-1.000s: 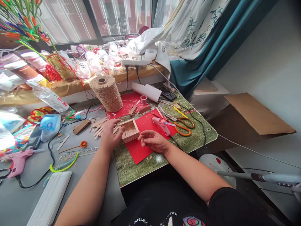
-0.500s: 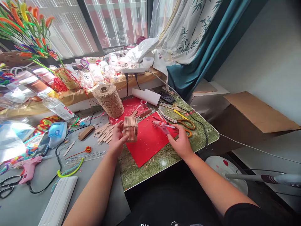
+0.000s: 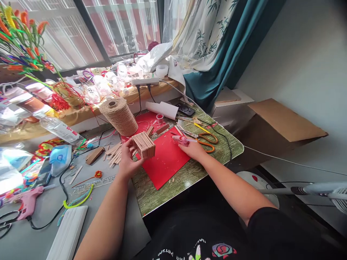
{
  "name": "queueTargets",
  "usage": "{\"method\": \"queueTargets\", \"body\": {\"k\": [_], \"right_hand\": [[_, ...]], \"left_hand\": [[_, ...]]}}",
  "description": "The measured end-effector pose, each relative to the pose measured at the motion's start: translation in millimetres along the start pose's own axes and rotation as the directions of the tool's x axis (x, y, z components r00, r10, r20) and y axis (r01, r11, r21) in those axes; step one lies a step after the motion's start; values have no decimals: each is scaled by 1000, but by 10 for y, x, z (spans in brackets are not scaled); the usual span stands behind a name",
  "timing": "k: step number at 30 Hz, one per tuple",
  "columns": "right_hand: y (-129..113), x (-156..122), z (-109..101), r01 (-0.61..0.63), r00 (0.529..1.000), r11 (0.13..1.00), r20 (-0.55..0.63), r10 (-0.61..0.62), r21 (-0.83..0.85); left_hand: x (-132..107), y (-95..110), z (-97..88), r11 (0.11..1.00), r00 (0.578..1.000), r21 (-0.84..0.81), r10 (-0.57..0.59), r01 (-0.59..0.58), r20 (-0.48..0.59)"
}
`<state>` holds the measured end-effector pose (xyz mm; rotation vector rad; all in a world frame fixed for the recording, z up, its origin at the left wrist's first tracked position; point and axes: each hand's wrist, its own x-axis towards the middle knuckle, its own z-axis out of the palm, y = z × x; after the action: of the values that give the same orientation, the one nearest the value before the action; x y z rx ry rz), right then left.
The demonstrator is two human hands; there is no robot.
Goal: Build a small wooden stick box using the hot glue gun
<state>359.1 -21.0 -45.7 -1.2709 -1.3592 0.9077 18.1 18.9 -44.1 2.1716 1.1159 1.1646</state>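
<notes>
A small box built of thin wooden sticks (image 3: 144, 145) is held tilted in my left hand (image 3: 128, 160), with thumb and fingers on its sides. My right hand (image 3: 193, 148) is closed round a small pink glue gun (image 3: 181, 139), its nozzle pointing left; the hand hides its handle. Both are above a red sheet (image 3: 165, 162) dotted with scraps. Close by my left hand lies a fan of loose wooden sticks (image 3: 114, 154). Orange-handled scissors (image 3: 207, 139) lie beyond my right hand.
A big twine spool (image 3: 119, 115) stands behind the box. Another pink glue gun (image 3: 29, 202) with a black cord lies far left, near a white case (image 3: 67, 234). A power strip (image 3: 145, 81) sits on the cluttered sill. An open carton (image 3: 287, 119) is at right.
The stick box has turned and tipped in my left hand. My right hand's grip has shifted further round the glue gun. The whole view has swung slightly to the right.
</notes>
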Motion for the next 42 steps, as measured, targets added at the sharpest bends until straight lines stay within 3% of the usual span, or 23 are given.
{"method": "queueTargets", "body": {"k": [3,5,8,13,21,27,33,38,42], "right_hand": [[-131,-90,55,-87,994,952,-43,104,294],[-217,-213,129,-177,974,850,-34,223,496],[-349,-425,274,-187,973,750,12,232,634],[-573,-632,554,-114,991,893,-8,131,435],[-818,-595,776,2,997,956,-71,19,293],[-793,-545,846,17,1000,968,-23,-12,249],[-763,-517,864,60,997,994,-51,-55,93],[-794,-500,858,66,996,995,-68,-61,75],[-814,-465,825,34,999,995,-18,-32,97]], "left_hand": [[-36,2,72,986,998,-158,-51,55,30],[-61,55,112,995,999,-96,-29,33,44],[-77,185,141,992,997,100,75,-74,-3],[-85,315,158,930,951,262,292,-258,-103],[-99,235,150,870,908,388,388,-305,-156],[-122,287,130,838,905,450,405,-309,-133],[-162,299,132,833,917,480,376,-274,-129],[-172,296,151,832,903,474,401,-288,-156],[-186,255,175,839,916,478,371,-259,-156]]}}
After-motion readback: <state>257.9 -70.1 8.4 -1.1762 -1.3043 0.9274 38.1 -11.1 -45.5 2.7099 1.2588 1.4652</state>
